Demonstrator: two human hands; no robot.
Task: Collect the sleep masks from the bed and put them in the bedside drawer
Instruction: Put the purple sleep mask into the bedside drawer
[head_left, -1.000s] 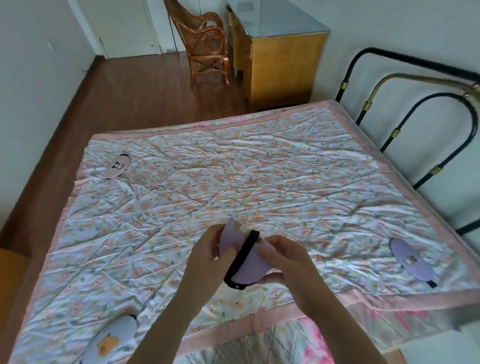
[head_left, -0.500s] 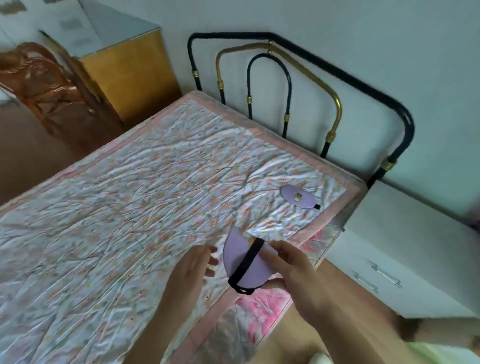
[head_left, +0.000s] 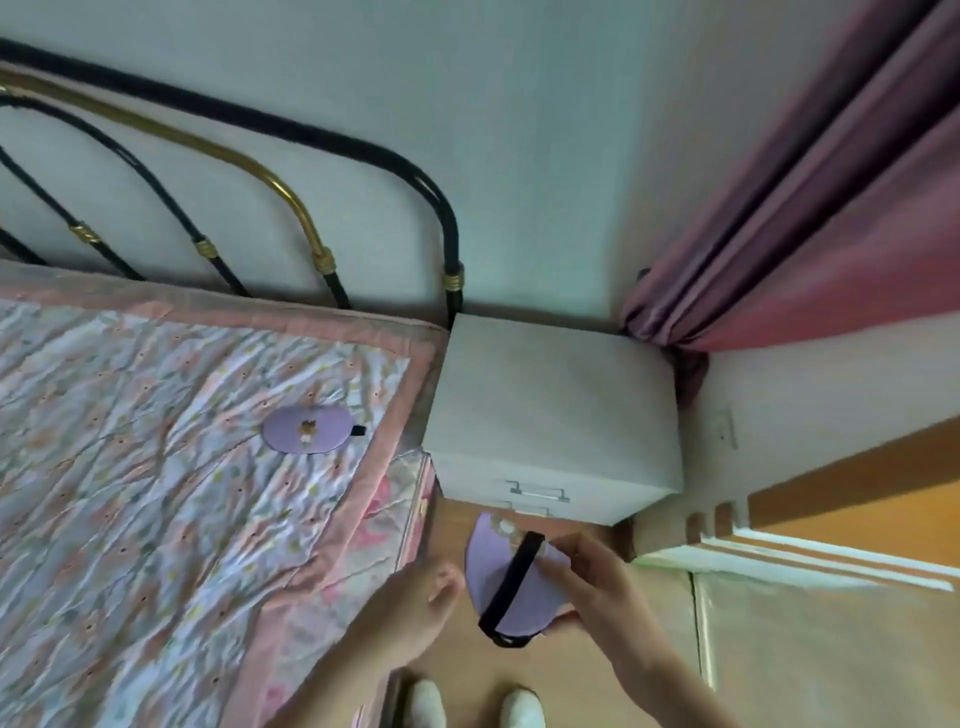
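My right hand (head_left: 597, 587) pinches a folded lilac sleep mask (head_left: 485, 577) with a black strap, held in the air in front of the white bedside cabinet (head_left: 556, 405). My left hand (head_left: 415, 603) hovers just left of the mask, fingers loosely curled, holding nothing. The cabinet's top drawer (head_left: 540, 491) and the one below it are closed, each with a metal handle. A second lilac sleep mask (head_left: 306, 430) with a small bear print lies flat on the bed (head_left: 156, 467) near its corner by the cabinet.
A black and brass metal headboard (head_left: 291, 197) stands against the wall behind the bed. Pink curtains (head_left: 810, 208) hang at the right. My two white slippers (head_left: 472, 706) stand on the wooden floor between bed and a pale panel (head_left: 821, 649).
The view has swung right from the bed to the bedside cabinet. My left hand has let go of the mask, which only my right hand now carries toward the cabinet.
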